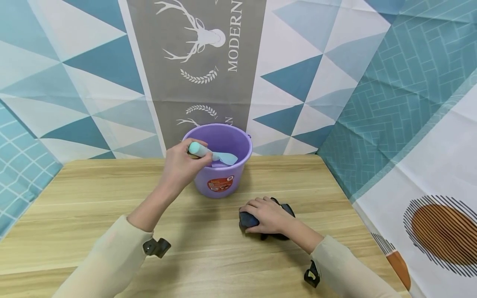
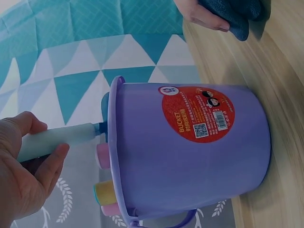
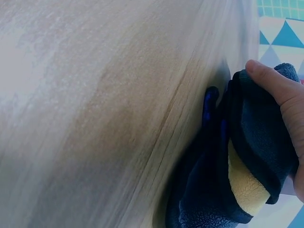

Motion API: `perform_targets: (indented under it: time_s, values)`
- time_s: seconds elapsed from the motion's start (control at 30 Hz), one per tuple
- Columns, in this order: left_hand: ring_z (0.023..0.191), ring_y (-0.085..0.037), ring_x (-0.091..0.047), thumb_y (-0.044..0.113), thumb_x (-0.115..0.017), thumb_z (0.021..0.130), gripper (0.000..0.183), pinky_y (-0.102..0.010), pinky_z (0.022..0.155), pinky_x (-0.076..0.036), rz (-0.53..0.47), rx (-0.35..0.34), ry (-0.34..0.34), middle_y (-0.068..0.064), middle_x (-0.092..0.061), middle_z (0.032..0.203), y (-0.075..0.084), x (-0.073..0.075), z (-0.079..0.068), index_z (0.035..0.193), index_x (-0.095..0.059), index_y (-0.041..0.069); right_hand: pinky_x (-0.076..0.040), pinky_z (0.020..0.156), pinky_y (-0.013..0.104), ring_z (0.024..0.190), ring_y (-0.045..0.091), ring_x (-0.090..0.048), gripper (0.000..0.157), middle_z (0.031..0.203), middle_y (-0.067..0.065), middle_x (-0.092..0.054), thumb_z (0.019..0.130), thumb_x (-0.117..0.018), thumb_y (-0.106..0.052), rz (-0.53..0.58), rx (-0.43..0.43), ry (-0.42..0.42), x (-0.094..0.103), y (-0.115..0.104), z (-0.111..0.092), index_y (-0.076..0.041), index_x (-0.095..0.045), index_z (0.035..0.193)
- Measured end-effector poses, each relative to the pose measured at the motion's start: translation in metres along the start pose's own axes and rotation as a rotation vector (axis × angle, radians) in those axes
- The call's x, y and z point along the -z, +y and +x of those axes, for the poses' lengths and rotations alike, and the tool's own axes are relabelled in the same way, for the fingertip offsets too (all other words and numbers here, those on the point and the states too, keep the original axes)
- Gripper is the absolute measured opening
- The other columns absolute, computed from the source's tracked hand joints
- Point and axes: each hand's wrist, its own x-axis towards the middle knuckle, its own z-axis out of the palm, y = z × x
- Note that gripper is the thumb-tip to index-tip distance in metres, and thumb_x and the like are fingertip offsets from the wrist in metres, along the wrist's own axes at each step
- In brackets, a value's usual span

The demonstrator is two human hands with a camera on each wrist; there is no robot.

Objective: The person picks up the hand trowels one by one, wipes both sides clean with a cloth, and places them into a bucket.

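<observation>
My left hand (image 1: pixel 185 161) pinches the thick, pale handle of a light-blue shovel (image 1: pixel 228 158) over the near rim of the purple bucket (image 1: pixel 214 182). In the head view its rounded blade lies within the bucket's mouth. From the left wrist, several pink and yellow ends (image 2: pixel 105 192) show at the rim, and the handle (image 2: pixel 57 141) sits between thumb and fingers. My right hand (image 1: pixel 266 215) grips a bundled dark blue plush cloth (image 3: pixel 263 128) with black edging, resting on the table. A pale yellow patch (image 3: pixel 244 183) shows in its fold.
The wooden table (image 1: pixel 112 194) extends on both sides of the bucket. Behind it hangs a patterned backdrop (image 1: pixel 201 91) with triangles and a deer print; another patterned sheet (image 1: pixel 417 165) borders the right side. Dark clips (image 1: pixel 156 247) are on both sleeves.
</observation>
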Motion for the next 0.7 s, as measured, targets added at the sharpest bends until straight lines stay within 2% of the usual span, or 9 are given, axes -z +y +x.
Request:
perform_targets:
  time_s: [0.37, 0.7]
  values:
    - [0.069, -0.016, -0.058, 0.016, -0.069, 0.076, 0.018, -0.020, 0.059, -0.046, 0.024, -0.033, 0.015, -0.006, -0.069, 0.082, 0.000, -0.007, 0.004, 0.092, -0.068, 0.008, -0.047, 0.090, 0.041, 0.110, 0.016, -0.056, 0.059, 0.122, -0.005, -0.059, 0.079, -0.065, -0.057, -0.011, -0.005, -0.016, -0.001, 0.000, 0.003, -0.026, -0.053, 0.128]
    - [0.071, -0.015, -0.061, 0.025, -0.076, 0.078, 0.023, -0.022, 0.063, -0.050, -0.008, -0.039, -0.039, -0.006, -0.066, 0.078, -0.004, -0.018, 0.006, 0.088, -0.064, 0.008, -0.048, 0.089, 0.042, 0.108, 0.017, -0.056, 0.059, 0.120, -0.003, -0.060, 0.078, -0.066, -0.056, -0.007, 0.007, -0.002, 0.000, -0.001, 0.002, -0.024, -0.055, 0.126]
